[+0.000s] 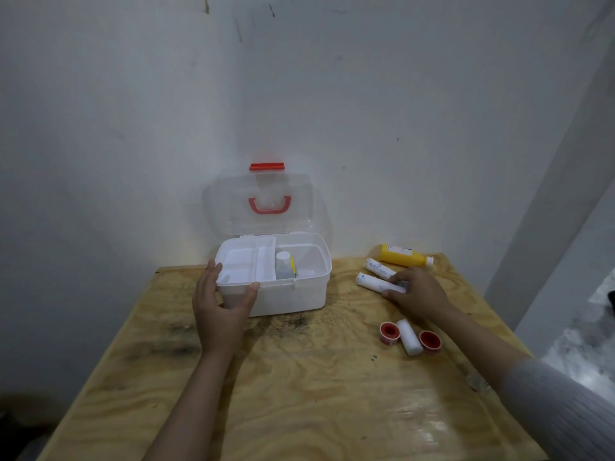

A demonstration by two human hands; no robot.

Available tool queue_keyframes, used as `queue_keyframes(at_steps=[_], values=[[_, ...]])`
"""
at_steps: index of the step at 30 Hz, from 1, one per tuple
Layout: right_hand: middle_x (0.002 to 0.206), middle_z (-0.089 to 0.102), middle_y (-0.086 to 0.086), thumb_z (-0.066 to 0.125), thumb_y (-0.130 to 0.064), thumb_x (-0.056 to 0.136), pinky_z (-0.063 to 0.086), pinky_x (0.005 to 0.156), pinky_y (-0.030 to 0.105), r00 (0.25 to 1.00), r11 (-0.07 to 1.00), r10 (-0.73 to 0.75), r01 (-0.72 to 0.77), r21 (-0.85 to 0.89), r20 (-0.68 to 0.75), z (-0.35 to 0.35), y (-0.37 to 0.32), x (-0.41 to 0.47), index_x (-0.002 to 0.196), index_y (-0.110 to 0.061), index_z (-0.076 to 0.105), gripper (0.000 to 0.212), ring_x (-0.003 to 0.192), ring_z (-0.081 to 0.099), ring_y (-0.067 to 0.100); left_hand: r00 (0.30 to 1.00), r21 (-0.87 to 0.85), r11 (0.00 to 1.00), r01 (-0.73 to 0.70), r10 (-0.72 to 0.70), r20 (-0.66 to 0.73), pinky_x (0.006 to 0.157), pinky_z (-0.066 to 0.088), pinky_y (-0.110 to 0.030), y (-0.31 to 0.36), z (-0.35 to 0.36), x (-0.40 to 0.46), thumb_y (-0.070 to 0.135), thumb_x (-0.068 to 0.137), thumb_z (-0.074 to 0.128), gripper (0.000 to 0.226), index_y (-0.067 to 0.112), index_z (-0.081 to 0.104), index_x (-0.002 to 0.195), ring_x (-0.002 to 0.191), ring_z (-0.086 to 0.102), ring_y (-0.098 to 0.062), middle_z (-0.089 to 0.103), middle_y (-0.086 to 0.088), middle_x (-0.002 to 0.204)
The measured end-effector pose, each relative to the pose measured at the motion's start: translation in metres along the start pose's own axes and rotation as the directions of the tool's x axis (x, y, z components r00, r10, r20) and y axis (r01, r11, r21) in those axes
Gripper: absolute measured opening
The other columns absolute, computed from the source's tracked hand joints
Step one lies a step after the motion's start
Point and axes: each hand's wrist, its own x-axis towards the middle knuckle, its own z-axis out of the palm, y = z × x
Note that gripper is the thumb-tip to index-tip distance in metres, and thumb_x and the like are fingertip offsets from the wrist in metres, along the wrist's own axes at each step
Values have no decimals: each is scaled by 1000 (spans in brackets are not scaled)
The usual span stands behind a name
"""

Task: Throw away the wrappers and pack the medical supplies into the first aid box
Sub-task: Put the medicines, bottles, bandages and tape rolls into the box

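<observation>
First aid box [293, 294] braced by left hand [221, 304]; right hand [421, 292] grasps bandage roll [372, 281].

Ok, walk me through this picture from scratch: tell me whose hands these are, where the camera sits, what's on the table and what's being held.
There is no robot. A person wears one camera on the head, looking down at their own bare hands.

On the plywood table stands a white first aid box, its clear lid open. A small bottle stands inside. The left hand grips the box's near-left corner.

To the right, the right hand closes on one wrapped bandage roll; a second roll lies behind it, then a yellow bottle on its side. Nearer the person lie two red tape rolls flanking another white roll.
</observation>
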Motion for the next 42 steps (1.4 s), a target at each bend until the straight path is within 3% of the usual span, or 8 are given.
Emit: queue_keyframes(at_steps=[4, 8, 13, 18, 22, 28, 33, 42], values=[[94, 72, 3, 74, -29, 77, 49, 65, 32, 996, 991, -74, 79, 109, -44, -7, -11, -1, 100, -14, 73, 28, 77, 59, 13, 1000, -8, 1000, 5, -5, 4, 98, 49, -54, -1, -1, 0, 37, 71, 79, 70, 24, 49, 133, 134, 42, -16, 46, 1, 146], [96, 67, -1, 78, -27, 74, 45, 63, 17, 982, 961, -155, 175, 213, -105, -25, -33, 8, 100, -19, 69, 29, 79, 61, 16, 1000, -25, 1000, 15, -15, 7, 94, 51, -54, -1, -1, -1, 41, 70, 78, 71, 27, 48, 133, 134, 42, -16, 45, 4, 147], [103, 63, -4, 79, -28, 72, 46, 67, 17, 954, 934, -284, 298, 199, -95, -54, -75, 36, 114, -18, 59, 48, 87, 61, 14, 1000, -22, 1000, 11, -11, 11, 93, 52, -54, 1, -1, -1, 44, 70, 76, 72, 28, 48, 134, 133, 41, -17, 44, 4, 147], [115, 65, 3, 76, -21, 71, 48, 81, 27, 902, 912, -400, 410, -31, 162, -60, -133, 68, 116, -15, 62, 47, 102, 60, 20, 1000, -13, 1000, 24, -24, 9, 92, 53, -53, 3, -1, -2, 41, 70, 77, 71, 29, 47, 134, 134, 41, -18, 43, 5, 148], [120, 60, 4, 70, -11, 72, 50, 84, 35, 842, 818, -330, 481, -315, 427, -39, -171, 86, 114, -18, 62, 44, 107, 55, 22, 1000, -18, 1000, 24, -24, 11, 92, 52, -54, 3, -2, -1, 55, 67, 70, 74, 30, 47, 133, 133, 40, -14, 44, 7, 147], [123, 55, 8, 81, -9, 66, 47, 85, 34, 759, 755, -282, 553, -351, 587, -8, -188, 100, 115, -16, 62, 53, 112, 52, 27, 1000, -12, 1000, 22, -22, 17, 91, 53, -54, 4, -3, -1, 58, 67, 67, 75, 32, 46, 133, 133, 40, -13, 44, 7, 146], [123, 56, 4, 83, -15, 63, 44, 84, 35, 764, 751, -327, 567, -339, 556, 3, -181, 101, 114, -24, 62, 56, 113, 52, 25, 1000, -22, 1000, 19, -19, 20, 90, 54, -53, 5, -3, -1, 57, 66, 68, 75, 29, 48, 133, 133, 41, -13, 45, 6, 145], [123, 50, 3, 77, -24, 71, 37, 88, 38, 836, 738, -456, 547, -395, 306, -11, -163, 99, 108, -32, 66, 39, 107, 55, 24, 1000, 2, 1000, 14, -14, 10, 89, 55, -49, 8, -2, -3, 35, 71, 78, 72, 24, 47, 135, 132, 38, -13, 44, 2, 147]])
